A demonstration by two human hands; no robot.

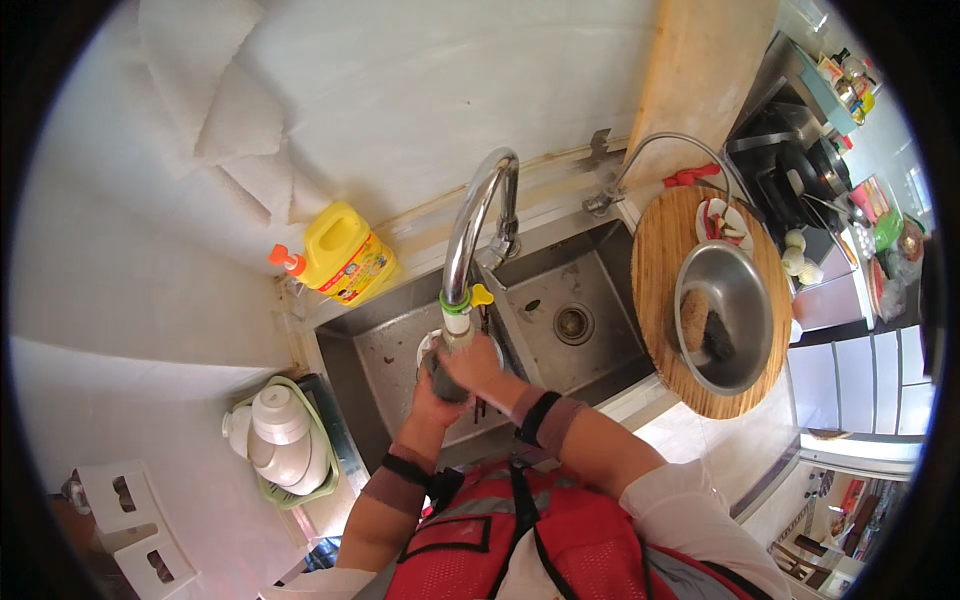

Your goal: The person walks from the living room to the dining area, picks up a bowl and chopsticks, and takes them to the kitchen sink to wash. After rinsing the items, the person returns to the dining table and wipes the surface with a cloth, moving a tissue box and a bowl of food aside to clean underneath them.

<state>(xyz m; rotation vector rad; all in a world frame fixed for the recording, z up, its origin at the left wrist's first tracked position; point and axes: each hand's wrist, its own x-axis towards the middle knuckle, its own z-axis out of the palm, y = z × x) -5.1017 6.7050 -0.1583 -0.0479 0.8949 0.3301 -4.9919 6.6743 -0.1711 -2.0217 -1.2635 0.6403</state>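
Observation:
Over the left basin [375, 382] of a stainless steel double sink, my left hand [439, 409] grips a dark grey rounded object, possibly a small bowl [448, 381]. Across the top of it lies my right hand [474, 364], its fingertips partly hidden and blurred. Both hands are directly below the nozzle [457, 324] of a curved chrome faucet [466, 240]. A yellow lever and green ring sit on that nozzle. Behind the hands, a white-rimmed bowl [424, 346] shows in part. Thin dark sticks, perhaps chopsticks [481, 411], lie beside them in the basin.
A yellow detergent jug [349, 255] stands behind the sink. Stacked white bowls [281, 442] fill a green rack at left. To the right, a round wooden board [652, 300] carries a metal bowl [754, 307] with brown and dark items, plus a plate of scraps [726, 225].

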